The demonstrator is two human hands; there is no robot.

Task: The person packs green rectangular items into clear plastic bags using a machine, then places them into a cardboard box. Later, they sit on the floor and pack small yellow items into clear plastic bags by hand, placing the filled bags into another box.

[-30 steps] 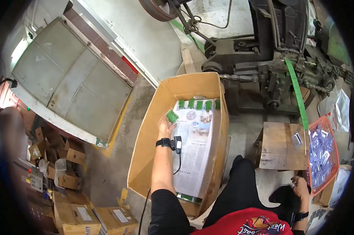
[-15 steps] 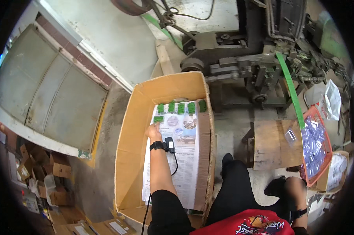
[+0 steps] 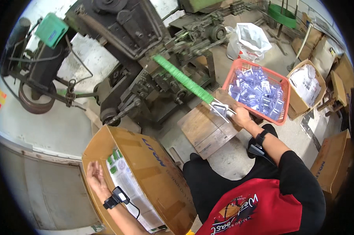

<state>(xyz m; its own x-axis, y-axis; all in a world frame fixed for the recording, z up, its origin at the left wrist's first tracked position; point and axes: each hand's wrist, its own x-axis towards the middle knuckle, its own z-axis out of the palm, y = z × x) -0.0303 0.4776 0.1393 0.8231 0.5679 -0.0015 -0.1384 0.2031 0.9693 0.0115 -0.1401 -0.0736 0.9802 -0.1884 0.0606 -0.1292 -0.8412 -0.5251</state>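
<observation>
My right hand is closed at the lower end of a long row of thin green pieces. Its fingers pinch a small clear plastic case with thin pale edges or rods about it; the exact grip is partly hidden. The row slopes down from the dark machine to just above a wooden board. My left hand is open and holds nothing, fingers stretched over the left side of a tall cardboard box. Inside, small green bundles lie on printed newspaper.
A red basket full of clear plastic cases stands right of the board. Behind it is a white plastic bag. An open carton with papers and another cardboard box stand at the right.
My view has swung right. My left hand has left the green bundle on the newspaper and risen to the box's left side. My right hand has gone from my knee to the clear case.
</observation>
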